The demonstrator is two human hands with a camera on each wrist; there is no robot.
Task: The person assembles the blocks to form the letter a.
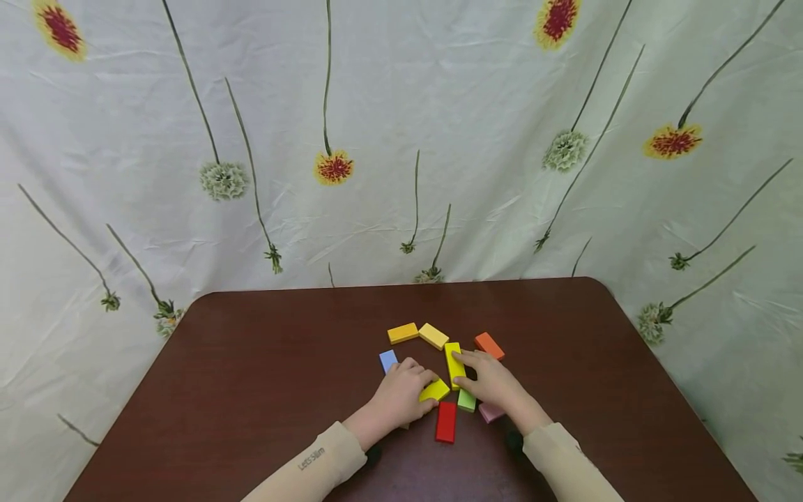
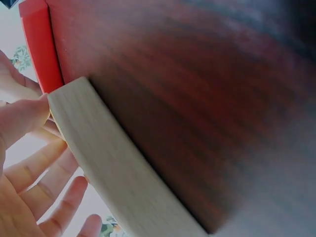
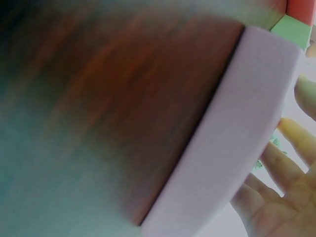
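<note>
In the head view my left hand (image 1: 399,396) pinches a yellow block (image 1: 434,390) between thumb and fingers, low over the table. My right hand (image 1: 492,380) holds a second yellow block (image 1: 455,366) by its two ends, index finger at the far end and thumb at the near one. A light green block (image 1: 467,400) and a red block (image 1: 446,422) lie just nearer than these two. A pink block (image 3: 227,133) sits below the right hand, large in the right wrist view. The left wrist view shows a pale wooden block (image 2: 118,163) beneath the left hand.
Beyond the hands lie an orange-yellow block (image 1: 403,333), a pale yellow block (image 1: 433,336) and an orange block (image 1: 489,345). A blue block (image 1: 388,360) is partly behind the left hand. The dark brown table (image 1: 282,369) meets a flowered white cloth (image 1: 376,223) at its far edge.
</note>
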